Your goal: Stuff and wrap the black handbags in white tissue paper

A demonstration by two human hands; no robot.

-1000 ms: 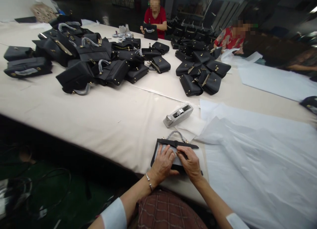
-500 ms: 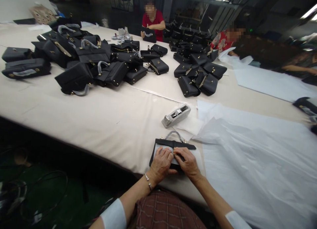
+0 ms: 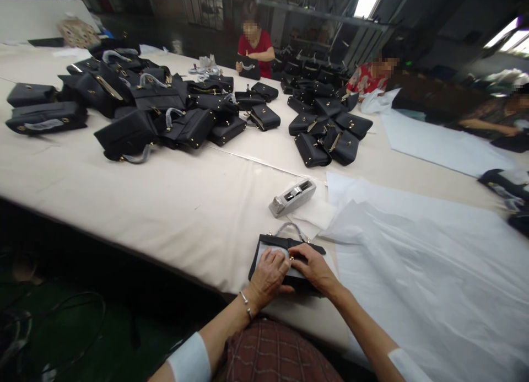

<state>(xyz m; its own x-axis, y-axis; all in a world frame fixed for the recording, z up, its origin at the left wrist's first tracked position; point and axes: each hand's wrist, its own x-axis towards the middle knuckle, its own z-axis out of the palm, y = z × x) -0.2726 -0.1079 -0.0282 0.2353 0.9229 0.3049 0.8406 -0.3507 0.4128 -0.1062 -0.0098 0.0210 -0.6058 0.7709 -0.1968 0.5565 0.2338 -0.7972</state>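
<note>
A small black handbag (image 3: 268, 241) lies at the table's near edge, with pale paper over its front and its wrapped handle (image 3: 289, 226) pointing away from me. My left hand (image 3: 269, 277) holds the bag's front, fingers bent over the paper and thumb near the lower edge. At the middle of the bag, the fingertips of my right hand (image 3: 313, 267) pinch around a small gold clasp (image 3: 291, 258). The fingertips of both hands nearly meet there. Part of the bag's front is hidden under my hands.
A grey tape dispenser (image 3: 292, 198) stands just beyond the bag. White sheets (image 3: 413, 272) cover the table at right. Black handbags lie in a large pile (image 3: 157, 95) at left and a smaller pile (image 3: 330, 123) farther back. Co-workers (image 3: 256, 43) are across the table.
The view has shifted slightly. My right fingers have moved a little at the clasp, and more gold shows now. My left hand stays on the bag.
</note>
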